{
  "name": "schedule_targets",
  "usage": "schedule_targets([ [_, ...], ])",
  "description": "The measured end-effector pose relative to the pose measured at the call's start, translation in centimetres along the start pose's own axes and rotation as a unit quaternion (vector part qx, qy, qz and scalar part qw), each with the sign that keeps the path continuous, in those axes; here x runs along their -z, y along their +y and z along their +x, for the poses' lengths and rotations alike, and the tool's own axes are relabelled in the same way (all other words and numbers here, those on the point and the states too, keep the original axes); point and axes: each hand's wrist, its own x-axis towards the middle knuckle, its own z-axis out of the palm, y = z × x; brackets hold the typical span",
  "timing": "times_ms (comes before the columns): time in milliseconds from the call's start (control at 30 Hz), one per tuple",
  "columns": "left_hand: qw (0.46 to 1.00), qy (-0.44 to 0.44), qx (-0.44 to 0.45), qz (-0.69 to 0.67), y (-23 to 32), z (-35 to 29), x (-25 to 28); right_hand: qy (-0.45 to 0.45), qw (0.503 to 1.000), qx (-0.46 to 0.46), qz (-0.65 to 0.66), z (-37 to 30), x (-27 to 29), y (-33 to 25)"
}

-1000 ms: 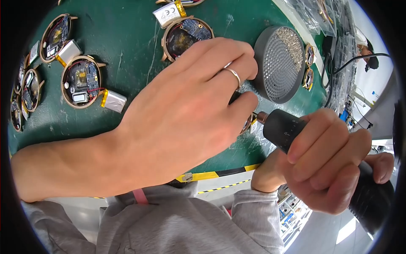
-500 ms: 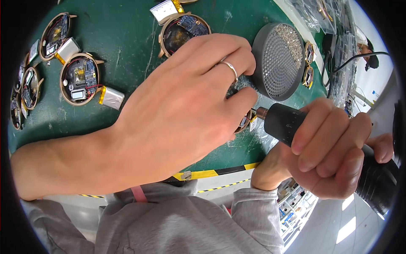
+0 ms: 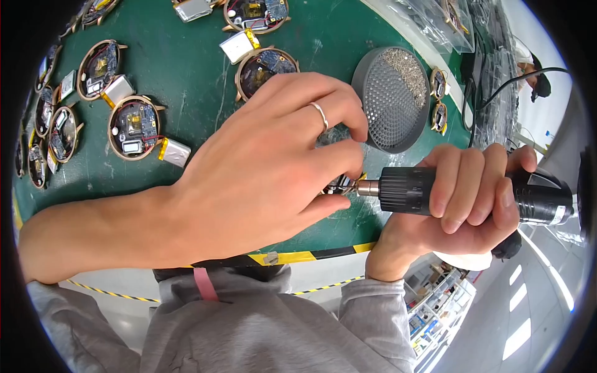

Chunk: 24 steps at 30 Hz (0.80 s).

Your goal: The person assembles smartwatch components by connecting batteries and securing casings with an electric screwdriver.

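- Change: the black screwdriver point(image 3: 405, 190), slanted half a second ago, now lies almost level across the view, nose to the left.
- Also new: the left thumb now shows stretched out below the index finger; a small part of the watch point(image 3: 336, 184) is visible between them.
- Reading: tool and watch look better lined up for work on the watch; whether the bit is seated cannot be told — the contact is too small.
- Watch position: under the left hand's fingertips, just left of the screwdriver's nose, below the grey round tray point(image 3: 359, 90); mostly hidden.
- Left hand point(image 3: 280, 140): back up, forearm from the left, fingers curled; grip appears closed on the watch, though most of the contact is covered.
- Right hand point(image 3: 463, 199): wrist raised from the lower edge, fingers wrapped firmly round the screwdriver's barrel.
- Nearby: open watches point(image 3: 134, 127) at left, well apart from the tool.
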Motion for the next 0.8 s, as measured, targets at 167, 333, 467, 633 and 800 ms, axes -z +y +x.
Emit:
schedule_targets([
  [167,0.999,0.018,-0.012,-0.037,-0.2,0.0,-0.3,-0.008,1.000,0.001,0.001,-0.1,0.0,0.0],
  [333,0.998,0.025,-0.011,-0.052,-0.3,0.1,-0.1,-0.005,1.000,0.001,0.007,0.0,-0.1,0.2],
  [467,0.998,0.025,-0.016,-0.055,-0.4,0.1,-0.2,0.008,1.000,0.005,0.005,-0.1,-0.2,0.2],
  [633,0.998,0.023,-0.010,-0.053,-0.3,0.0,0.0,-0.042,0.999,-0.013,0.011,-0.1,1.2,-1.0],
  [800,0.999,0.020,-0.008,-0.050,-0.3,0.0,-0.2,-0.011,1.000,0.028,-0.002,-0.4,1.0,-1.9],
])
